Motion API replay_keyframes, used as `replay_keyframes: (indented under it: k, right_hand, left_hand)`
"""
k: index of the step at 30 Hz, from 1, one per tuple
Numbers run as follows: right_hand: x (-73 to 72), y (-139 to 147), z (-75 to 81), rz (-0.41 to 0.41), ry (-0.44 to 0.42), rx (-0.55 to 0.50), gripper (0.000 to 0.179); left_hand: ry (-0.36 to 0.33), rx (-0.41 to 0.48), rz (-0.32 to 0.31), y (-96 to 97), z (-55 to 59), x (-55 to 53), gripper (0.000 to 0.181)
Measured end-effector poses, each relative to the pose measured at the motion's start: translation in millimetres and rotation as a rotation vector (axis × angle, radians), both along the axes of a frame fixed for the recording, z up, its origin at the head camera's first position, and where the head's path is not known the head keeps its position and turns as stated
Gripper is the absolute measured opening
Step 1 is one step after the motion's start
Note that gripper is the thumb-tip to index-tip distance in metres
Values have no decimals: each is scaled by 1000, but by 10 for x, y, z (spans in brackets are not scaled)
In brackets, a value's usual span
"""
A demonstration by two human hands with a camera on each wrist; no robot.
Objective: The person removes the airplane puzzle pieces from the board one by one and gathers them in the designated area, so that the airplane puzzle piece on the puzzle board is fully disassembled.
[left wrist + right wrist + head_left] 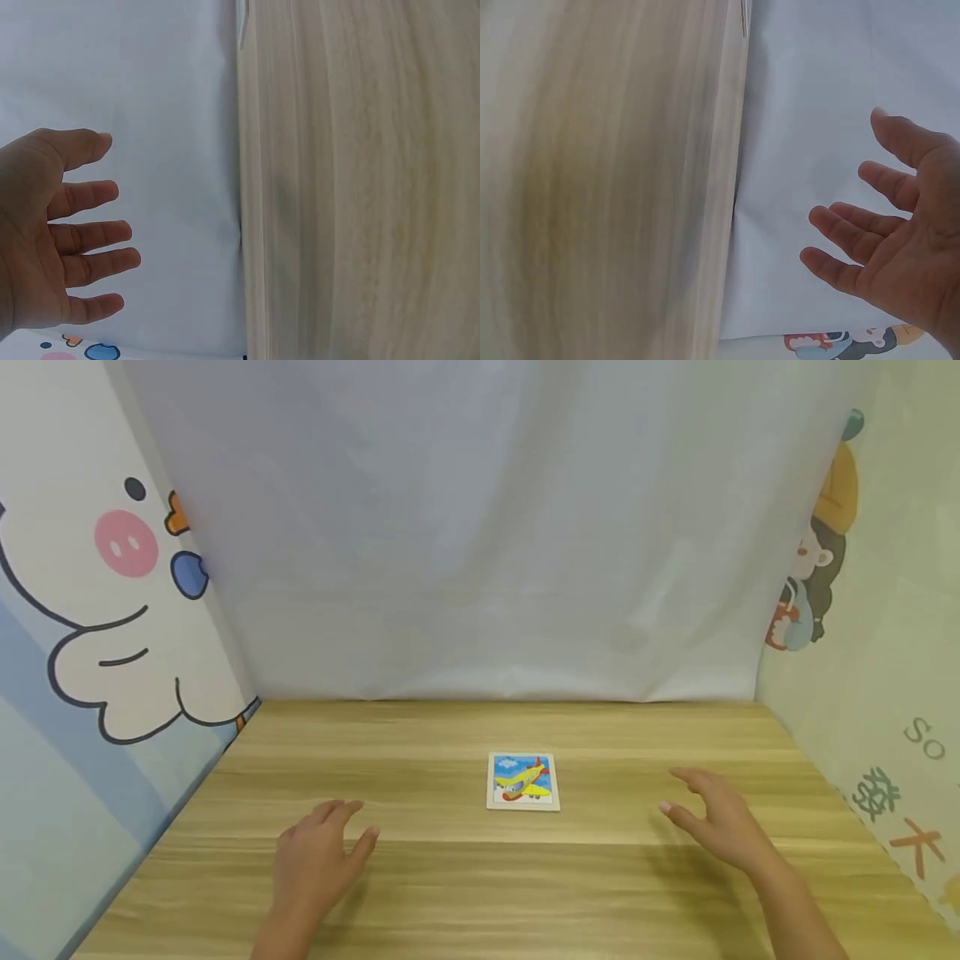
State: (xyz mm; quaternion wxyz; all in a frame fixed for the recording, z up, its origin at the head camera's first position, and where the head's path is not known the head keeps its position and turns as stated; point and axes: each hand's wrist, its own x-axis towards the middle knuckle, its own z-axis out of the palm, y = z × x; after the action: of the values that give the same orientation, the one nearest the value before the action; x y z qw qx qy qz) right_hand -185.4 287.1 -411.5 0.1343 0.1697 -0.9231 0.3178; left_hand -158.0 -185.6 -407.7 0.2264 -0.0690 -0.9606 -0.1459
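A small square picture puzzle [522, 782] with a pale border lies flat on the wooden table, showing a yellow and red airplane against blue sky. To its left, my left hand [318, 856] hovers over the tabletop with fingers spread and nothing in it. My right hand [716, 818] is held above the table on the other side, thumb and fingers apart, also holding nothing. In the left wrist view the left hand [56, 232] shows loosely extended fingers. The right wrist view has the right hand [900, 225] with its palm bare and fingers slightly bent.
The wood-grain table [450, 893] reaches back to a hanging white cloth [480, 527]. On the left stands a wall panel [67, 635] with a cartoon pig; on the right, a pale green panel [885, 635] bears a cartoon child and lettering.
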Motion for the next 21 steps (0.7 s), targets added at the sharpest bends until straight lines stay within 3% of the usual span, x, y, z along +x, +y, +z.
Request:
replay_keyframes:
  k: [11,21]
  right_hand:
    - [-99,-195,-62,31,-39,-55,49]
    - [-250,-340,-84,67,-123,-78,55]
  left_hand:
    - [-44,36,-50,285,-22,-73,40]
    - [-37,39,-101,538,-92,-184,40]
